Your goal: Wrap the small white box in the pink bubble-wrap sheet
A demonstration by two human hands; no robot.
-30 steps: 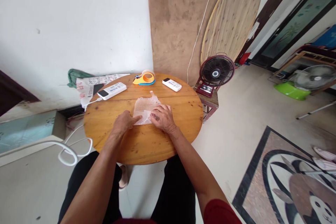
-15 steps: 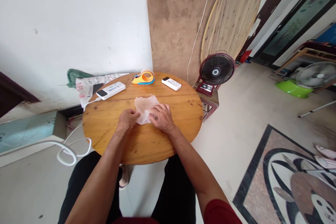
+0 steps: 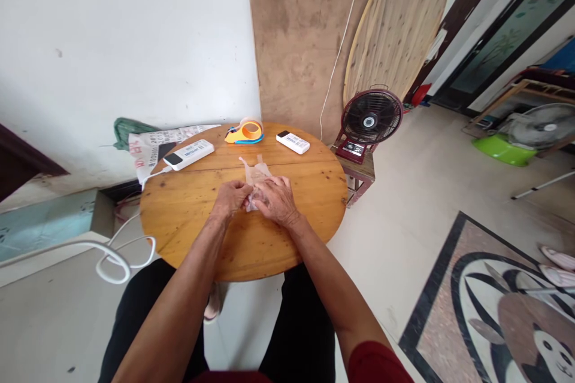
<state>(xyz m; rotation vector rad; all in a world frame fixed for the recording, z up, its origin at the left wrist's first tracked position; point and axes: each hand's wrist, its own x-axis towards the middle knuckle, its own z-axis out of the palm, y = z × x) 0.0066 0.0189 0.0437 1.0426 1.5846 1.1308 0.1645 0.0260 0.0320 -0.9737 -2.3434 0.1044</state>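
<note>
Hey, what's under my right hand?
Thin, translucent plastic runs under your right hand; its far end shows beyond it. Anything directly beneath the hand is covered, so I can't tell.

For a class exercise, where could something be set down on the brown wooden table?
Bare table: right of the right hand, left of the left hand, and between the forearms. Crowded: middle, with crumpled translucent plastic; far side, with orange tape dispenser and two white oblong devices.

No word or number reads with certainty, since the white printed sack (image 3: 146,146) bears red characters and dark sideways lettering too small to make out, and the two white, rounded-edged, black-ended oblong devices (image 3: 191,155) (image 3: 293,142) carry tiny, blurred dark print.
</note>
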